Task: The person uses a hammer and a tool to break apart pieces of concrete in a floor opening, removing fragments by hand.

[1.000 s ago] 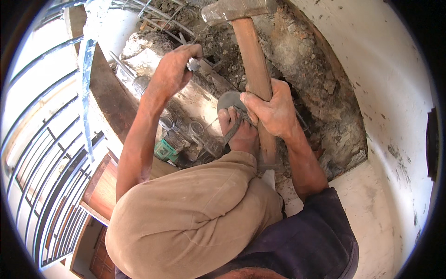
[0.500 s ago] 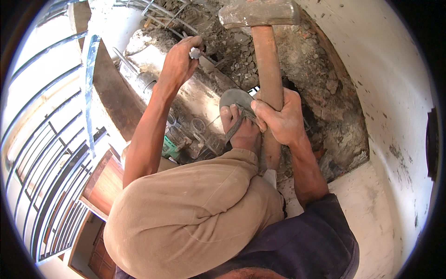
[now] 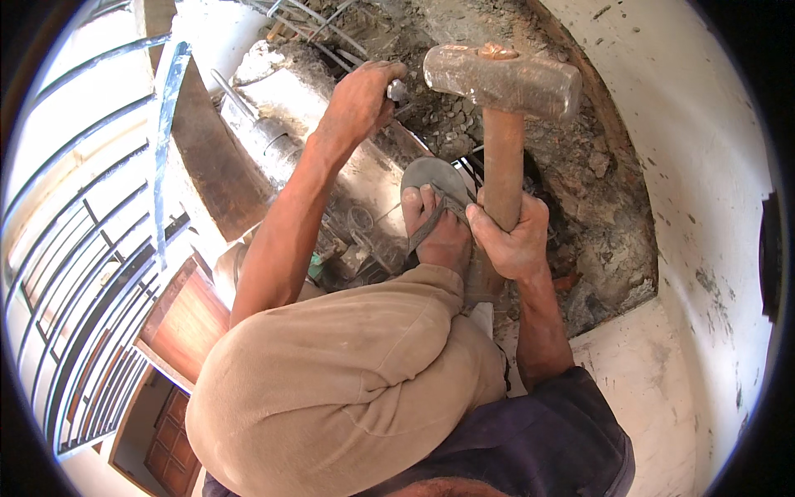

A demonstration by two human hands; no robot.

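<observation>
My right hand (image 3: pixel 517 238) is wrapped round the wooden handle of a sledgehammer (image 3: pixel 505 81), thumb along the shaft. The worn steel head is raised, to the right of my left hand and nearer the camera. My left hand (image 3: pixel 363 98), arm stretched out, is closed on a metal chisel (image 3: pixel 397 90). Only the chisel's blunt top end shows clearly; its lower part is hidden by my fingers. Hammer head and chisel are apart. Below the hands lies broken earth and rubble (image 3: pixel 592 157).
My sandalled foot (image 3: pixel 435 219) stands between the hands, close to the hammer handle. A white wall (image 3: pixel 696 166) bounds the right side. Steel bars (image 3: pixel 319 25) stick out at the top. At the left are a wooden board (image 3: pixel 207 153), a pipe (image 3: pixel 236 95) and a metal railing (image 3: pixel 83 248).
The hammer head has come lower in the picture and to the right, tilting. My left hand has shifted right with the chisel. Both hands keep their hold.
</observation>
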